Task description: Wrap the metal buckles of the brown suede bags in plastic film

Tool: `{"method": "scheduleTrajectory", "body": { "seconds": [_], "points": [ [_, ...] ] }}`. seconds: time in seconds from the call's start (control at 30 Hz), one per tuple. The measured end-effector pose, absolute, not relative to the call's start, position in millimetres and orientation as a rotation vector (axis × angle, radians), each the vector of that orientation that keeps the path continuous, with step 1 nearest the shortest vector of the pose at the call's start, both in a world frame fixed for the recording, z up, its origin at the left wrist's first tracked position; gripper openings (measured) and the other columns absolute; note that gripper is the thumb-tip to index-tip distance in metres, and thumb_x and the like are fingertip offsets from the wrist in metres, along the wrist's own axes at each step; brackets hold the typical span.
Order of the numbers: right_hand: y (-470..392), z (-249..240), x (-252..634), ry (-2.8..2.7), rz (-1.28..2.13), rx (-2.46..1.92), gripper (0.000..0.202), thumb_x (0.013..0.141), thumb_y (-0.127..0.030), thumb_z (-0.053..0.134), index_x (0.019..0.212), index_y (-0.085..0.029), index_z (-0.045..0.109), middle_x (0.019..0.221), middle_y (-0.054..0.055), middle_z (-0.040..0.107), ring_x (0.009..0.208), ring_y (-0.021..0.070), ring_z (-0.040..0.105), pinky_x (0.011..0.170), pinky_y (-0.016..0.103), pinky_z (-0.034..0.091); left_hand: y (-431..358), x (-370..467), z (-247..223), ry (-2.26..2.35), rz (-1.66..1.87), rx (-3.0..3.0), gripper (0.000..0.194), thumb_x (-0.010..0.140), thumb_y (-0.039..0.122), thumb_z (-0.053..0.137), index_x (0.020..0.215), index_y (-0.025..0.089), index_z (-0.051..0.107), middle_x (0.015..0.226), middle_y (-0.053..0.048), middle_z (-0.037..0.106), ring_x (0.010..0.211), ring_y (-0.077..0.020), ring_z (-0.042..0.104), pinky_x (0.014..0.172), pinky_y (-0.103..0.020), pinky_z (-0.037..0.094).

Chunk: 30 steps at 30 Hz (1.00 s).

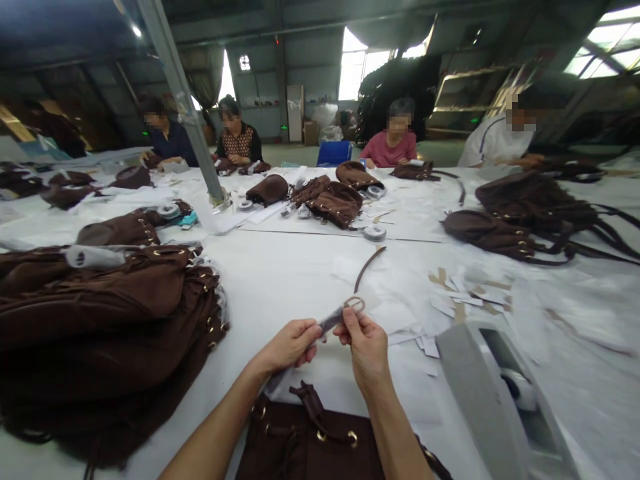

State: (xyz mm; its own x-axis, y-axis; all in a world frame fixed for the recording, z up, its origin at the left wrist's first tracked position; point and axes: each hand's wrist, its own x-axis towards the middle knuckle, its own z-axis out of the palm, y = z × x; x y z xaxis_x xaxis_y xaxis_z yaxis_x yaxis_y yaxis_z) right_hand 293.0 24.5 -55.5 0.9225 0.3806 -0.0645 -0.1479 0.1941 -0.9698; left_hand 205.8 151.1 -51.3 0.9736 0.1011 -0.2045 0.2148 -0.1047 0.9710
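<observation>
In the head view, a brown strap [331, 322], its held stretch seemingly wrapped in clear film, is raised above a white table [280, 273], its loose tip curving away from the person. The left hand [293, 343] has its fingers closed on the wrapped stretch; the right hand [367, 341] pinches thumb against fingers just beside the buckle [355, 304]. A brown drawstring bag [305, 443] lies below the hands, a grey tape dispenser [457, 360] to the right.

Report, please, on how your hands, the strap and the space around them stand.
Left hand gripping brown strap; right hand pinching it near the buckle. Brown drawstring bag nearer the camera. Gray tape dispenser to the right, clear of both hands.
</observation>
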Motion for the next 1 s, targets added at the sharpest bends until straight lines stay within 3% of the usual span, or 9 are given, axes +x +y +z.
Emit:
{"method": "scheduleTrajectory", "body": {
  "seconds": [0.07, 0.3, 0.5, 0.67, 0.83, 0.93, 1.0],
  "points": [
    [25, -58, 292, -0.238, 0.395, -1.375, 0.038, 0.071, -0.051, 0.068, 0.064, -0.015, 0.059, 0.051, -0.001, 0.058, 0.045, 0.0087, 0.045, 0.046, 0.022, 0.035, 148, 206, -64, 0.282, -0.074, 1.621, 0.048, 0.084, 0.063, 0.039, 0.081, 0.017, 0.05, 0.046, 0.007, 0.048, 0.029, -0.0051, 0.033, 0.031, -0.017, 0.022],
    [26, -70, 290, -0.346, 0.455, -1.593, 0.04, 0.077, -0.05, 0.062, 0.056, -0.018, 0.052, 0.042, -0.009, 0.036, 0.041, 0.0078, 0.029, 0.041, 0.023, 0.023, 143, 213, -67, 0.3, -0.091, 1.446, 0.049, 0.081, 0.064, 0.042, 0.074, 0.016, 0.049, 0.05, 0.0, 0.057, 0.028, -0.0054, 0.036, 0.03, -0.017, 0.024],
    [26, -60, 280, -0.596, 0.498, -1.773, 0.039, 0.084, -0.046, 0.055, 0.06, -0.016, 0.059, 0.054, -0.002, 0.054, 0.054, 0.0132, 0.046, 0.052, 0.024, 0.035, 148, 210, -58, 0.34, -0.104, 1.489, 0.052, 0.084, 0.066, 0.031, 0.088, 0.018, 0.05, 0.059, 0.001, 0.056, 0.039, -0.0124, 0.053, 0.038, -0.022, 0.041],
    [33, -49, 266, -0.8, 0.57, -1.81, 0.036, 0.085, -0.042, 0.054, 0.063, -0.016, 0.067, 0.06, 0.0, 0.063, 0.06, 0.0153, 0.053, 0.058, 0.025, 0.038, 159, 208, -55, 0.334, -0.018, 1.624, 0.044, 0.084, 0.059, 0.039, 0.068, 0.019, 0.047, 0.05, 0.007, 0.041, 0.034, -0.0076, 0.037, 0.034, -0.02, 0.028],
    [24, -50, 270, -0.581, 0.379, -1.782, 0.043, 0.081, -0.048, 0.057, 0.051, -0.017, 0.06, 0.047, -0.003, 0.05, 0.047, 0.011, 0.044, 0.05, 0.024, 0.034, 177, 205, -45, 0.452, 0.137, 1.755, 0.041, 0.084, 0.045, 0.044, 0.054, 0.017, 0.05, 0.046, 0.006, 0.041, 0.041, -0.0079, 0.033, 0.042, -0.021, 0.025],
    [18, -52, 282, -0.114, 0.136, -1.58, 0.039, 0.08, -0.054, 0.057, 0.07, -0.018, 0.064, 0.053, -0.004, 0.052, 0.048, 0.0099, 0.044, 0.048, 0.022, 0.036, 177, 203, -38, 0.468, 0.207, 1.825, 0.038, 0.084, 0.04, 0.043, 0.055, 0.017, 0.052, 0.048, 0.005, 0.043, 0.045, -0.0095, 0.037, 0.047, -0.022, 0.026],
    [19, -51, 287, 0.034, 0.202, -1.413, 0.043, 0.077, -0.059, 0.058, 0.085, -0.017, 0.064, 0.061, -0.003, 0.056, 0.05, 0.0093, 0.046, 0.047, 0.021, 0.036, 172, 203, -35, 0.455, 0.238, 1.862, 0.036, 0.085, 0.038, 0.043, 0.056, 0.017, 0.051, 0.049, 0.005, 0.043, 0.048, -0.0104, 0.039, 0.049, -0.023, 0.026]
  ]
}}
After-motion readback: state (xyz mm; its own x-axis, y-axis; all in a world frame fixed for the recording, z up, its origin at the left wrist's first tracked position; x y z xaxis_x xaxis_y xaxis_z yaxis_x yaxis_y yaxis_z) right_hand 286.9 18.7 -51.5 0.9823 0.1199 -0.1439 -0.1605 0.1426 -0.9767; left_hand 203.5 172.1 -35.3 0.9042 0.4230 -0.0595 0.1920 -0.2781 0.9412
